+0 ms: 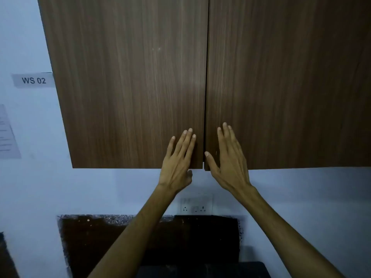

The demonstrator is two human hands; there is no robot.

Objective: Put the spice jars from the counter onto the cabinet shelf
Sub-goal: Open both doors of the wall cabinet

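Both forearms raised; left hand (177, 159) and right hand (228, 155) flat on cabinet doors (128, 81).

counter (253, 267) | dark, bottom edge of view | contents not visible

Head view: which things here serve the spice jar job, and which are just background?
Job: left cabinet door, right cabinet door, both closed; left hand and right hand, flat on them. No jars in view.

Background: WS 02 label, wall socket, paper sheet.

Kitchen workstation, wooden wall cabinet (130, 77), "WS 02" label (33, 80)
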